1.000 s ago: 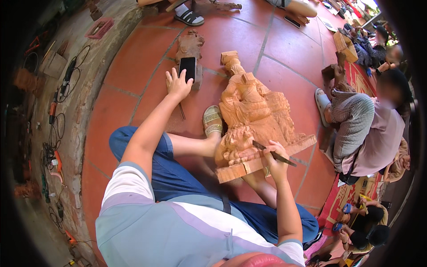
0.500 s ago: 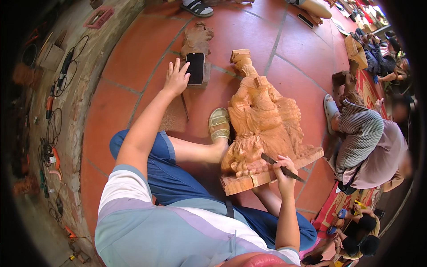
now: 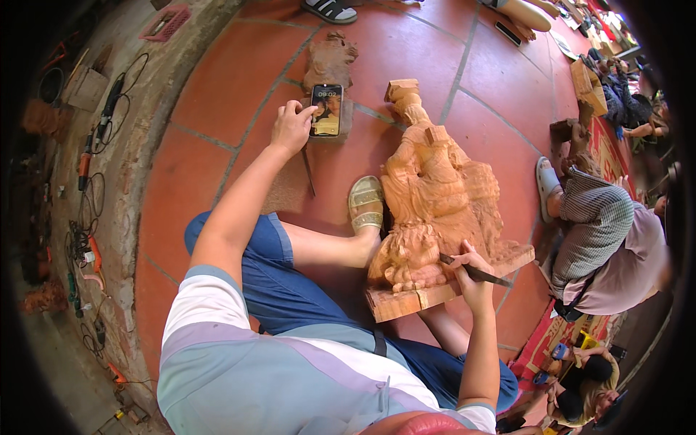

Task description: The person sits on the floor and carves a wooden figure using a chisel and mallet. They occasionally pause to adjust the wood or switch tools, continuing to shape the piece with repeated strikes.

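A carved wooden figure [image 3: 435,192] in orange-brown wood leans on the floor in front of me, its flat base towards my lap. My right hand [image 3: 473,277] grips a dark, slim chisel [image 3: 487,275] beside the figure's lower part. To the left, my left hand [image 3: 291,127] reaches out to a phone [image 3: 327,116] that rests on a small wooden block [image 3: 344,127]. The index finger touches the edge of its lit screen, while the other fingers are bent and hold nothing. Beyond the phone lies a rough carved piece [image 3: 330,61] of darker wood.
A thin dark rod [image 3: 309,172] lies on the tiled floor below the phone. Power tools [image 3: 85,163] with cords line the ledge at left. A seated person [image 3: 591,239] is close at right, with other people farther back. Another phone [image 3: 507,33] lies at the far right.
The phone's screen has gone from dark to lit. My left hand has drawn its spread fingers in and put one on the phone. The chisel remains in my right hand.
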A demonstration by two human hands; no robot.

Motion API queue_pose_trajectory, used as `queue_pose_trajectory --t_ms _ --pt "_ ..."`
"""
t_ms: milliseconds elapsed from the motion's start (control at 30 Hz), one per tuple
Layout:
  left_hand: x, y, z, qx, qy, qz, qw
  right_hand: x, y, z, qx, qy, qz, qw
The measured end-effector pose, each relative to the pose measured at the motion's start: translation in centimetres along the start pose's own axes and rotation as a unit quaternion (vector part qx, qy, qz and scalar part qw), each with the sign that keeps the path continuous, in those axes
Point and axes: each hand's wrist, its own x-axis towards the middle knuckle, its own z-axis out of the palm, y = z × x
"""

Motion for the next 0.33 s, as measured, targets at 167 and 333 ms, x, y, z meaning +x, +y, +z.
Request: queue_pose_trajectory --t_ms 167,333 --pt "1.6 1.5 -0.5 -0.043 0.023 -0.15 0.987 -0.1 1.1 1.4 0.082 0.067 0.004 0.994" --pt "4.6 8.4 0.0 0.003 -0.113 -0.317 0.942 0.6 0.6 0.8 0.171 0.073 0.0 0.983"
